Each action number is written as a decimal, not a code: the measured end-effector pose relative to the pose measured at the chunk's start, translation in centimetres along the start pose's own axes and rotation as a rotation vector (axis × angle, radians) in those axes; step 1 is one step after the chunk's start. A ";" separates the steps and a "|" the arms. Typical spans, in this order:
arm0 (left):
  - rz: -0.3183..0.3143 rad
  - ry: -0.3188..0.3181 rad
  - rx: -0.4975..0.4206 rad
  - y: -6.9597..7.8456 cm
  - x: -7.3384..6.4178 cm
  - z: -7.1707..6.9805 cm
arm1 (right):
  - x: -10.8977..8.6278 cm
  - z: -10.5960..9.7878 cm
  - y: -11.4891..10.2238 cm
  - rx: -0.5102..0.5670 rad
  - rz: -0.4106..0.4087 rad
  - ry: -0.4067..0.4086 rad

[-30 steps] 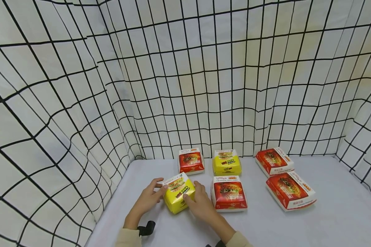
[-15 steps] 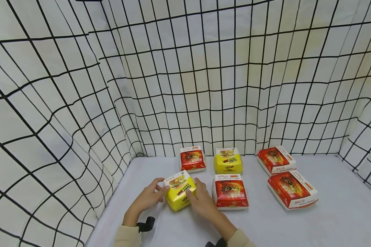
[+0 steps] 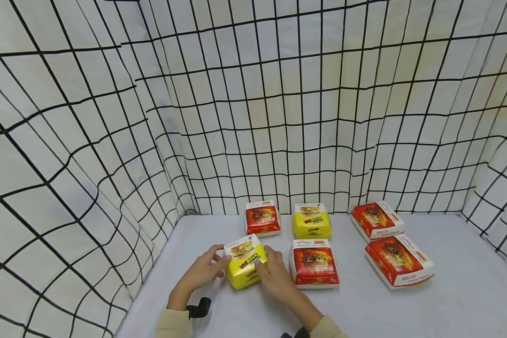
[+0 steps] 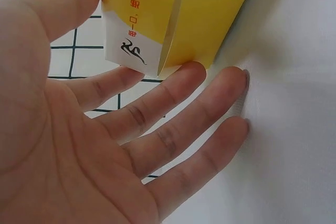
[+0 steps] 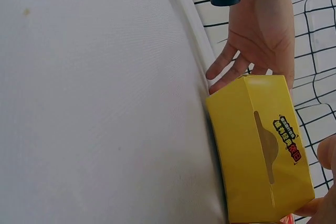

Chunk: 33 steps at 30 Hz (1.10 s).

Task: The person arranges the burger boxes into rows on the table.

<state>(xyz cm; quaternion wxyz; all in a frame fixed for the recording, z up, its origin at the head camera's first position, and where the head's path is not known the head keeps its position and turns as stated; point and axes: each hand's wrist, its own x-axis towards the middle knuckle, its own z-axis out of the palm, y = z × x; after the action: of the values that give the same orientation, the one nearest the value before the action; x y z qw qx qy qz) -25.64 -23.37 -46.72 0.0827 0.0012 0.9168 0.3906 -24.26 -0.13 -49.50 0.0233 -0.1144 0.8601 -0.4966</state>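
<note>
You hold the yellow box [image 3: 247, 264] between both hands, just left of the middle red box [image 3: 314, 263] and apart from it. Your left hand [image 3: 203, 270] pinches the yellow box's left end: thumb at the lid's edge, two fingertips by the corner, and the other two fingers spread clear of the cardboard. Your right hand [image 3: 276, 278] is between the yellow box and the middle red box — thumb on the near face, the other fingers at the right side, partly hidden.

The yellow box is turned askew to the middle red box, its burger picture facing up; I cannot tell whether its underside touches the white table [image 3: 384, 314]. In the right wrist view, one side shows a slit with a tab and some dark and red lettering.

Straight behind the middle red box is the rear yellow box [image 3: 311, 223]; behind it and to the left is the left red box [image 3: 262, 219]. Well to the right of the middle red box lie two more: the near right box [image 3: 399, 260], and just behind that one the far right box [image 3: 377, 220] — whether these two touch I cannot tell. Beyond them all, black netting [image 3: 320, 117] hangs against white cloth.
</note>
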 end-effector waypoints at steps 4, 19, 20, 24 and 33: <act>0.005 0.015 -0.010 -0.2 0.0 0.2 | -0.1 -0.1 0.0 -0.006 0.006 -0.004; 0.051 0.080 -0.042 -0.2 0.3 0.8 | 0.1 -0.2 0.1 -0.002 0.052 -0.047; 0.052 0.089 -0.038 -0.2 0.3 0.9 | 0.1 -0.2 0.1 0.001 0.054 -0.050; 0.049 0.119 -0.028 -0.2 0.5 1.1 | 0.0 -0.2 0.1 0.021 0.062 -0.055; 0.023 0.099 0.028 -0.3 0.3 0.5 | -0.1 -0.1 0.4 0.051 0.088 -0.035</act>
<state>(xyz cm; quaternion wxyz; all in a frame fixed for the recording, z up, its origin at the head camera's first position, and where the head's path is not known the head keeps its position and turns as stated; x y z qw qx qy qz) -25.88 -23.18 -47.30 0.0328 -0.0064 0.9250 0.3784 -24.25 0.18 -49.75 0.0629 -0.0846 0.8507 -0.5149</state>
